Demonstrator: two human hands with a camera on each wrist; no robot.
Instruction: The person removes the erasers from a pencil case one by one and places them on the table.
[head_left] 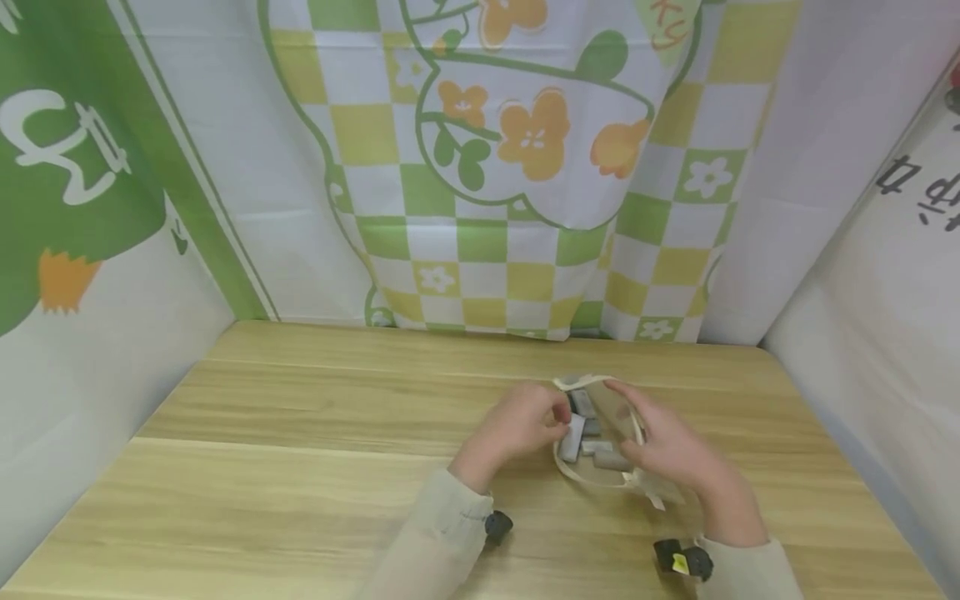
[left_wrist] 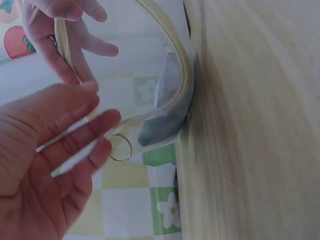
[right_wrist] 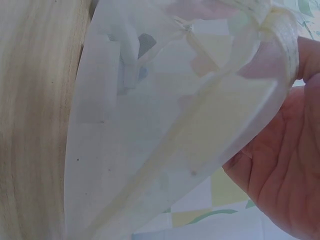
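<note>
Gripped the sheer bag (head_left: 609,406), lower right of centre in the head view, with the right hand (head_left: 671,442). Curved the left hand (head_left: 522,421) near pale blocks (head_left: 572,441) inside; could not tell its pinch. Read 2 orange letters (head_left: 664,12), “KY”, at top.

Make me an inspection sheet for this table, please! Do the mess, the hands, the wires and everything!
Surface: light wood-grain table.
Job's things: see-through pouch with a cream rim, standing open on the table; several small grey and white pieces inside.
Clutter: nothing seen.
Hands: the right hand grips the pouch's rim; the left hand is at the opening beside a white piece, but I cannot tell whether its fingers grip it.
Cables: nothing seen.
Surroundings: checked curtain behind, printed hangings at both sides, black devices at both cuffs.
</note>
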